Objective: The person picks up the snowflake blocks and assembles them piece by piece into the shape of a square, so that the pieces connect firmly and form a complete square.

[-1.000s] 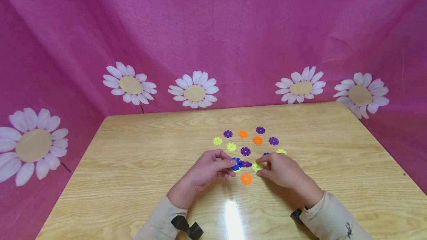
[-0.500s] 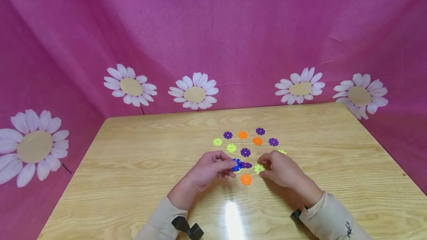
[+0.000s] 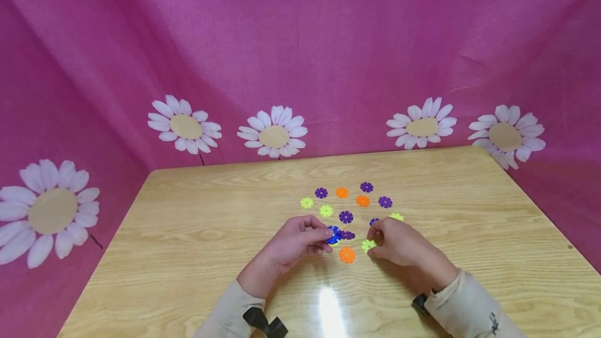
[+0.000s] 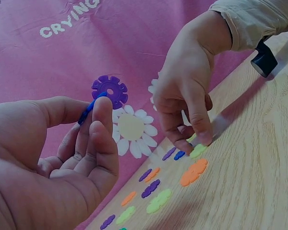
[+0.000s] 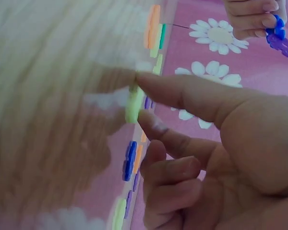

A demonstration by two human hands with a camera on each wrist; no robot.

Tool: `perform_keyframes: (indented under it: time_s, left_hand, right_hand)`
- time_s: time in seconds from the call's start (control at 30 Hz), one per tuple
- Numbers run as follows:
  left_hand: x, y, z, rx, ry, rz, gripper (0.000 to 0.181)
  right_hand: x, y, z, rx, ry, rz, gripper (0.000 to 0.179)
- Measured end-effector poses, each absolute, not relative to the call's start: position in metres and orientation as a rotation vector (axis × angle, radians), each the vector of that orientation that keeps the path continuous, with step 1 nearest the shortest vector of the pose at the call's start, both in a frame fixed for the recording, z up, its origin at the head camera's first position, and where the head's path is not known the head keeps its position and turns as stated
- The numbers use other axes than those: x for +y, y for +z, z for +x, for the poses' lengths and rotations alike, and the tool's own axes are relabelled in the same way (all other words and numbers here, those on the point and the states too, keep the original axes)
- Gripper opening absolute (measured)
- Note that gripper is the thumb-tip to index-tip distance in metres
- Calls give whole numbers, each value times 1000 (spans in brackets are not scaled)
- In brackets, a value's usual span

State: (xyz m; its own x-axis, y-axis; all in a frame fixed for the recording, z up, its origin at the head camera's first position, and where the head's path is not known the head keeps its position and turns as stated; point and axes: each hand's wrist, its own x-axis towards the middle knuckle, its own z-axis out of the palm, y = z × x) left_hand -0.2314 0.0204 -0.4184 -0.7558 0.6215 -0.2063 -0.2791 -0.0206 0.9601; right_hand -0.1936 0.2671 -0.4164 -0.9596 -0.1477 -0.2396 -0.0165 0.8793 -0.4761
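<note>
My left hand [image 3: 300, 239] pinches a blue notched building disc [image 3: 334, 234] between thumb and fingers, above the table. A purple notched disc [image 4: 109, 92] is joined to it at an angle and points toward the right hand. My right hand [image 3: 399, 241] has thumb and index fingertips at opposite edges of a yellow-green notched disc [image 5: 133, 103], which lies flat on the tabletop. The other right fingers are curled in, off the disc. An orange disc [image 3: 347, 255] lies on the table between the two hands.
Behind the hands, several purple, orange and yellow-green discs lie flat on the wooden table [image 3: 211, 233], among them a purple disc [image 3: 346, 217]. A blue disc [image 3: 374, 221] and a yellow-green disc [image 3: 396, 217] sit beside the right hand. A pink daisy-print cloth [image 3: 328, 56] hangs behind.
The right hand's fingers and the yellow-green disc have shifted slightly right and toward the person. The left hand keeps its hold on the joined blue and purple discs. The head view tilted slightly.
</note>
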Motion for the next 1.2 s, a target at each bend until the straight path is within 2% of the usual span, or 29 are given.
perform_keyframes:
  time_s: [0.63,0.9,1.2]
  left_hand:
    - [19,-420,-232,1614,1868,351,6]
    - [17,-423,-233,1613,1903,342,7]
    - [16,-421,-235,1606,1927,325,7]
  right_hand:
    - [268,-418,-194,2757,-790,-85,29]
    - [275,-409,-195,2794,-1149,-109,11]
    - [275,-391,-190,2534,-1603,-142,25]
